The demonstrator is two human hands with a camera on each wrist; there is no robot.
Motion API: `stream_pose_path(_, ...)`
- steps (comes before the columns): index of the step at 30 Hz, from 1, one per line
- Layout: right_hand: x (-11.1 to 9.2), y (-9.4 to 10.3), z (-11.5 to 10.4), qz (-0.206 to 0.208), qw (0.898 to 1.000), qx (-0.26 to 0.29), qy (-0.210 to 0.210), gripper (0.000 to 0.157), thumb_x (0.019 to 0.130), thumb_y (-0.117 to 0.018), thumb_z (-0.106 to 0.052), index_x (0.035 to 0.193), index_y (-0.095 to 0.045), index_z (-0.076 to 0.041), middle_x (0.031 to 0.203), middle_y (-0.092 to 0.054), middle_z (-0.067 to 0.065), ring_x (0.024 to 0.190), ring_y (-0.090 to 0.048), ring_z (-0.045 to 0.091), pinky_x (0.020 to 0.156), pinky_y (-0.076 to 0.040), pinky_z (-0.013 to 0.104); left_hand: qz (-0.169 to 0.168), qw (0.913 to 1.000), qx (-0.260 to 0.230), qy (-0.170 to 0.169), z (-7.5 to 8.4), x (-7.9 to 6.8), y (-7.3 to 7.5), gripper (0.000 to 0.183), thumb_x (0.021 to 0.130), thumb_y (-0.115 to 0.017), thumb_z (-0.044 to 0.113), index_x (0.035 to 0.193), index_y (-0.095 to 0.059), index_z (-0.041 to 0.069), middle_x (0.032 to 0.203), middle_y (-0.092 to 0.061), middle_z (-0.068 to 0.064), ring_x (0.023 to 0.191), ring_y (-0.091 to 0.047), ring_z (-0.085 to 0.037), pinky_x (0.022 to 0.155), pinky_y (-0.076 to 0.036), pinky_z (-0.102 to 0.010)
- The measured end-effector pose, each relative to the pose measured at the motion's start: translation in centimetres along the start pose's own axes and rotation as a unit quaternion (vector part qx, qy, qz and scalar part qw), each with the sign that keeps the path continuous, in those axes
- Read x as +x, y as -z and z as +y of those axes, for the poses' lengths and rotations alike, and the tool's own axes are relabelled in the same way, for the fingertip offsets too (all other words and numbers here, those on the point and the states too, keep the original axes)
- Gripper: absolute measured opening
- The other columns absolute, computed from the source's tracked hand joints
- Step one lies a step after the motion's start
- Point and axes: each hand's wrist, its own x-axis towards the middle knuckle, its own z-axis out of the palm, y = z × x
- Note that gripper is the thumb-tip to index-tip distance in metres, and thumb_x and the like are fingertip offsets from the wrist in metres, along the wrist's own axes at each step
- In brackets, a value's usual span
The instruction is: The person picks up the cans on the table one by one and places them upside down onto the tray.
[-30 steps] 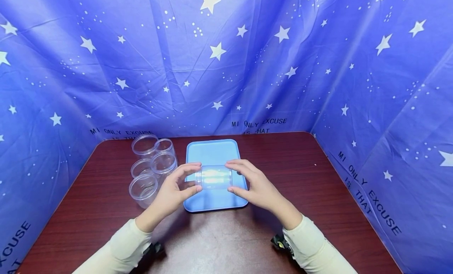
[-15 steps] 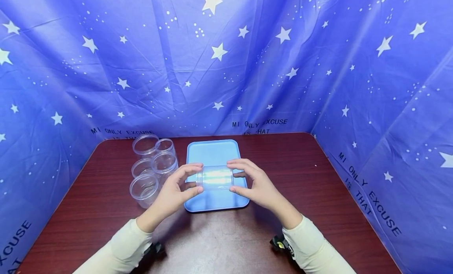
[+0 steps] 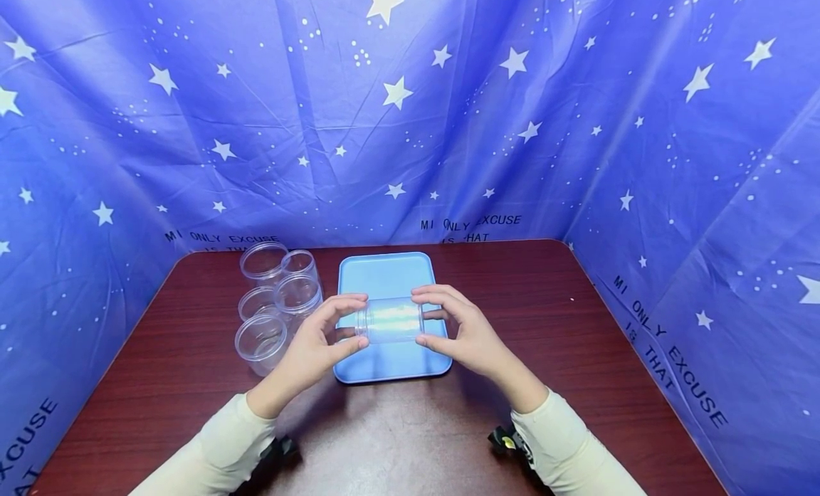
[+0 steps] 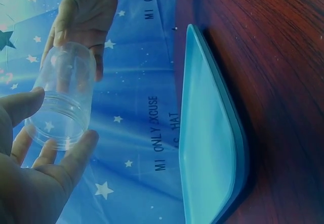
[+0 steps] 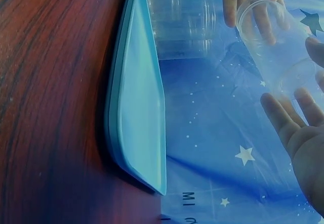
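A clear plastic jar (image 3: 392, 320) lies on its side in the air above the blue tray (image 3: 384, 371). My left hand (image 3: 323, 338) grips its rimmed mouth end at the left, thumb in front and fingers behind. At the other end, my right hand (image 3: 464, 332) holds the base between thumb and fingers. The left wrist view shows the jar (image 4: 68, 82) with no lid over its mouth, and nothing can be seen inside it. In the right wrist view the jar (image 5: 276, 47) hangs well apart from the tray (image 5: 139, 97).
Left of the tray stand several clear plastic jars (image 3: 261, 339), grouped close together. Tray and jars rest on a dark red wooden table (image 3: 544, 304). A blue curtain with white stars (image 3: 397, 147) surrounds the table's back and sides.
Almost nothing differs: both hands keep their hold on the jar, which stays sideways over the tray. The glare along the jar has weakened.
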Motion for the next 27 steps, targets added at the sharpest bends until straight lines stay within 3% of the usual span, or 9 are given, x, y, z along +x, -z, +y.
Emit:
stream_pose_path(5, 0.0, 0.2, 1.5, 0.001, 0.999, -0.035, 0.007, 0.054, 0.079, -0.081, 0.012, 0.129, -0.061, 0.007, 0.137, -0.055, 0.028, 0.128, -0.056, 0.024, 0.095, -0.056, 0.053, 0.006, 0.9990, 0.043, -0.007, 0.0, 0.1, 0.2, 0.050, 0.086, -0.080, -0.001, 0.132, -0.061, 0.006, 0.145, -0.054, -0.007, 0.133, -0.055, -0.020, 0.101, -0.055, -0.038)
stream_pose_path(12, 0.7, 1.3, 2.6, -0.016, 0.992, -0.121, 0.020, 0.054, 0.085, -0.083, -0.005, 0.135, -0.062, -0.006, 0.140, -0.057, 0.012, 0.125, -0.058, 0.024, 0.095, -0.058, 0.041, 0.024, 0.9953, 0.093, -0.016, -0.1, 0.0, 0.7, 0.047, 0.085, -0.082, 0.002, 0.128, -0.063, 0.006, 0.141, -0.058, -0.011, 0.129, -0.058, -0.028, 0.100, -0.055, -0.042)
stream_pose_path(16, 1.7, 2.2, 2.2, -0.020, 0.988, -0.149, 0.025, 0.054, 0.086, -0.083, -0.009, 0.136, -0.063, -0.010, 0.140, -0.057, 0.008, 0.125, -0.058, 0.022, 0.094, -0.058, 0.039, 0.019, 0.9940, 0.107, -0.013, 0.0, -0.3, 0.6, 0.045, 0.086, -0.082, 0.004, 0.127, -0.064, 0.003, 0.138, -0.061, -0.009, 0.129, -0.058, -0.024, 0.100, -0.056, -0.043)
stream_pose_path(22, 3.7, 3.5, 2.2, -0.030, 0.979, -0.199, 0.029, 0.053, 0.084, -0.084, -0.010, 0.134, -0.064, -0.012, 0.137, -0.059, 0.006, 0.124, -0.058, 0.021, 0.091, -0.057, 0.033, 0.002, 0.9935, 0.113, -0.015, 0.0, -0.7, 0.5, 0.040, 0.089, -0.080, 0.007, 0.127, -0.065, 0.010, 0.134, -0.063, -0.008, 0.128, -0.057, -0.016, 0.098, -0.056, -0.049)
stream_pose_path(27, 5.8, 4.4, 2.4, -0.048, 0.967, -0.248, 0.004, 0.051, 0.086, -0.083, -0.015, 0.134, -0.066, -0.016, 0.138, -0.060, 0.003, 0.105, -0.060, 0.018, 0.080, -0.053, 0.031, -0.001, 0.9918, 0.126, -0.021, -0.2, -1.1, 0.4, 0.036, 0.091, -0.077, 0.008, 0.125, -0.067, 0.015, 0.131, -0.065, -0.006, 0.128, -0.057, -0.015, 0.098, -0.056, -0.048)
